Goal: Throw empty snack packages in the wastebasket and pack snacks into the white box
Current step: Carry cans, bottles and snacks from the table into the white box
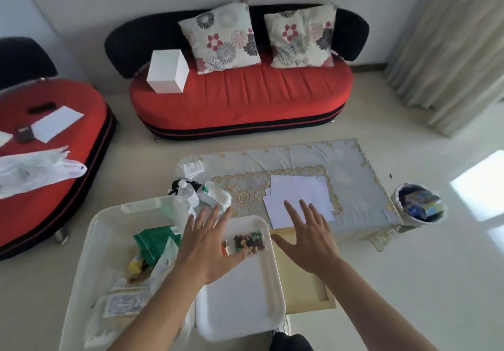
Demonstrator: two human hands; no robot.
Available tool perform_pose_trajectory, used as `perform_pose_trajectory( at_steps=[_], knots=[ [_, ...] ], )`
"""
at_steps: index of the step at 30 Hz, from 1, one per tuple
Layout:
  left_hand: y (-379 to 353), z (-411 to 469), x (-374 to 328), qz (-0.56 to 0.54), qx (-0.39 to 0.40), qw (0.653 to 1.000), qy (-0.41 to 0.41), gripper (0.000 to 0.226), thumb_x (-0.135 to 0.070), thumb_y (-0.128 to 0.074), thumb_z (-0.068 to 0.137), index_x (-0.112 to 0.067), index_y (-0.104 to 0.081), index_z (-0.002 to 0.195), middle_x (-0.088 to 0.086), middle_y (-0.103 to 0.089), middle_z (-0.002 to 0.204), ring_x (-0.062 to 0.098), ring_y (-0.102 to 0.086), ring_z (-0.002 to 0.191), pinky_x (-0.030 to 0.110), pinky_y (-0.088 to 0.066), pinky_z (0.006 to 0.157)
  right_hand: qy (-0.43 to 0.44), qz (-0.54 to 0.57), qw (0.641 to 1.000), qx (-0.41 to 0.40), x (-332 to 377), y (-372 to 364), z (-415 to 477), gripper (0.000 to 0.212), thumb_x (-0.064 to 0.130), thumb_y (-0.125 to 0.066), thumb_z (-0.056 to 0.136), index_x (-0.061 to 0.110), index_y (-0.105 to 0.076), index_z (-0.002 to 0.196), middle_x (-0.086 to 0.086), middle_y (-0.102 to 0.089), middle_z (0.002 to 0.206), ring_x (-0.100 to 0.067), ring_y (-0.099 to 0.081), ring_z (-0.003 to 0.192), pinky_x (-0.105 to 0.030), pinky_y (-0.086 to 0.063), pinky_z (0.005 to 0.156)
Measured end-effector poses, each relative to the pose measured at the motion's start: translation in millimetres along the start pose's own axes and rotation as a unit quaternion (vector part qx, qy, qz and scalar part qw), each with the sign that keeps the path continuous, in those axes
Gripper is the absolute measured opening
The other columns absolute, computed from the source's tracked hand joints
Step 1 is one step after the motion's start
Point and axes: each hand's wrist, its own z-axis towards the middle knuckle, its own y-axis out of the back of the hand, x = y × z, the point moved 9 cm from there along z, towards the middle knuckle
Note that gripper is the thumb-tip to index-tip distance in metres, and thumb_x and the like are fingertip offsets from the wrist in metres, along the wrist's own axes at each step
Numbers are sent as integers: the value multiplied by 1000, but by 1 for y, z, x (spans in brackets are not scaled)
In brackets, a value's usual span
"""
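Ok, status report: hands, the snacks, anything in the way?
Left hand open, over snack packet on white tray. Right hand open, empty. White storage box holds packs; wastebasket holds wrappers. Nothing seen between packet and box.

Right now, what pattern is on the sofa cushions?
The cushions are floral, red and grey flowers on cream; head view.

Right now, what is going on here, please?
A person is sorting snacks. Both hands are open and hold nothing: the left hand spreads over a clear snack packet lying on a white tray, the right hand beside it. The large white box at the left already holds several packs, and the wastebasket at the right holds wrappers.
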Motion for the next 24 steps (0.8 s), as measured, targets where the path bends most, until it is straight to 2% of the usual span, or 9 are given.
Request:
perform_pose_trajectory(
  at_steps=[3, 7, 10, 18, 24],
  knots=[
    [27, -12, -3, 10, -7, 999, -41, 102, -89, -30, 81, -36, 3, 162, -3, 6, 171, 24, 9, 158, 50, 3, 127, -41, -6, 999, -23, 4, 19, -33, 106, 96, 1, 68, 40, 3, 159, -5, -1, 170, -28, 2, 156, -48, -7, 126],
    [54, -28, -17, 28, 3, 995, -91, 106, -96, -21, 77, -39, 8, 161, -5, 16, 170, 24, 16, 156, 52, 9, 126, -87, 4, 993, -77, 9, 47, -87, 96, 91, -15, 78, 41, -5, 159, -2, -8, 169, -26, -2, 156, -47, -9, 126],
    [69, -41, -46, 18, 10, 990, -142, 107, -96, -25, 76, -40, 10, 160, -8, 19, 169, 22, 17, 156, 50, 12, 124, -132, 3, 984, -120, 6, 67, -138, 88, 84, -23, 84, 41, -9, 159, 1, -11, 169, -23, -3, 156, -44, -8, 126],
    [87, -89, -203, -19, -17, 940, -339, 104, -91, -26, 76, -38, 4, 162, -7, 7, 171, 19, 11, 157, 47, 4, 127, -297, -12, 934, -198, -47, 123, -289, 89, 86, -26, 83, 43, -6, 158, 4, -14, 168, -24, -5, 156, -45, -9, 125],
    [74, -153, -330, -7, -6, 892, -452, 95, -83, -35, 87, -37, 1, 162, -7, 8, 171, 19, 11, 157, 45, 6, 127, -414, -25, 875, -248, -102, 145, -420, 91, 87, -21, 80, 41, -11, 159, 0, -18, 167, -27, -6, 156, -48, -12, 125]
  ],
)
